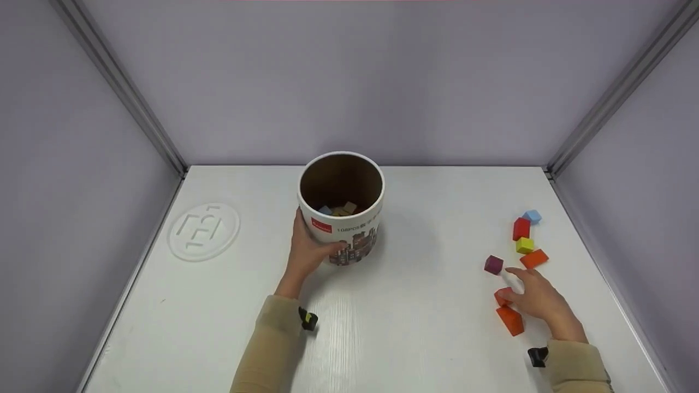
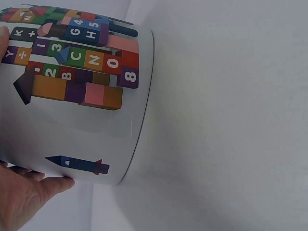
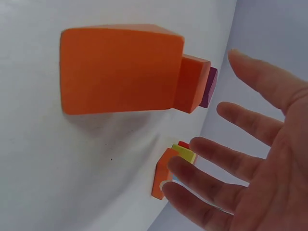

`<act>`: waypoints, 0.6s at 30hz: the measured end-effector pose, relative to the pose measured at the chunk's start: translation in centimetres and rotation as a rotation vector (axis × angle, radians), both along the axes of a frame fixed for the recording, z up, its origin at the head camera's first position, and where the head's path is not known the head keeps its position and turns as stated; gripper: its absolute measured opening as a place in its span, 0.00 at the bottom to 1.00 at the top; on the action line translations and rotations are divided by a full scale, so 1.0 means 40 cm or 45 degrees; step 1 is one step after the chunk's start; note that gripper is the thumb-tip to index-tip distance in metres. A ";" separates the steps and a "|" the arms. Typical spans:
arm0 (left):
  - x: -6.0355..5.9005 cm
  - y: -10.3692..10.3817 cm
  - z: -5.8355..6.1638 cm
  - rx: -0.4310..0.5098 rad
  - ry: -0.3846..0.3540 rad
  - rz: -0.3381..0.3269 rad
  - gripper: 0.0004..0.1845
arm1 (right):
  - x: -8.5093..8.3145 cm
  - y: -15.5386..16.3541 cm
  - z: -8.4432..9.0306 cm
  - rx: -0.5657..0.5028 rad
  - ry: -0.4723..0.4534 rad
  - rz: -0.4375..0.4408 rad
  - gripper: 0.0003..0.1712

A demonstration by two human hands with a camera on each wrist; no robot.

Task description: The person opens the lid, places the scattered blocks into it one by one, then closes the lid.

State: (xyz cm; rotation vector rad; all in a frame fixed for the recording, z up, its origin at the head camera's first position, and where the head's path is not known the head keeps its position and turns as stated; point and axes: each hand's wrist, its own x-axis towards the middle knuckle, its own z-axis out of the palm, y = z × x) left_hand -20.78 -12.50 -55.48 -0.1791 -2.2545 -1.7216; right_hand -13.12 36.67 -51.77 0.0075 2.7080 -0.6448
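Observation:
My left hand [image 1: 308, 252] grips the side of a tall white cardboard tub [image 1: 343, 210] printed with toy blocks, which stands upright mid-table. The tub [image 2: 72, 96] fills the left wrist view, with my fingers [image 2: 29, 192] against its wall. A few blocks [image 1: 339, 209] lie at its bottom. My right hand [image 1: 538, 297] hovers with fingers spread over two orange blocks [image 1: 510, 319] near the table's right front. The nearer orange block [image 3: 120, 70] looms large in the right wrist view, beside my spread fingers [image 3: 231, 159], which hold nothing.
Loose blocks lie beyond the right hand: purple [image 1: 493, 265], orange [image 1: 534, 258], yellow-green [image 1: 525, 245], red [image 1: 521, 228], light blue [image 1: 532, 216]. A round embossed logo [image 1: 203, 231] marks the white table [image 1: 426, 327] at left. Lilac walls enclose three sides.

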 end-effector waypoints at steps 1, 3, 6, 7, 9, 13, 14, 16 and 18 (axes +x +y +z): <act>0.000 0.000 0.000 -0.002 0.000 -0.001 0.71 | 0.001 0.002 -0.002 0.002 -0.010 0.004 0.41; 0.000 0.001 0.001 -0.018 -0.005 0.008 0.71 | 0.003 0.004 -0.005 0.016 -0.009 0.024 0.40; 0.001 0.002 0.002 -0.043 -0.019 0.021 0.72 | 0.004 0.006 -0.011 0.021 -0.008 0.048 0.37; 0.001 0.002 0.003 -0.051 -0.023 0.028 0.72 | 0.003 0.005 -0.012 0.021 -0.009 0.051 0.36; 0.002 0.003 0.004 -0.058 -0.027 0.036 0.72 | 0.002 0.005 -0.016 0.016 -0.016 0.050 0.33; 0.000 0.003 0.004 -0.059 -0.022 0.041 0.72 | 0.000 0.003 -0.020 -0.002 -0.040 0.032 0.29; 0.000 0.003 0.003 -0.061 -0.021 0.040 0.72 | 0.000 0.002 -0.021 -0.005 -0.043 0.028 0.28; -0.001 0.003 0.003 -0.063 -0.018 0.041 0.72 | 0.000 0.001 -0.022 -0.014 -0.048 0.023 0.27; -0.002 0.003 0.004 -0.064 -0.014 0.043 0.72 | -0.001 -0.001 -0.024 -0.019 -0.049 0.021 0.25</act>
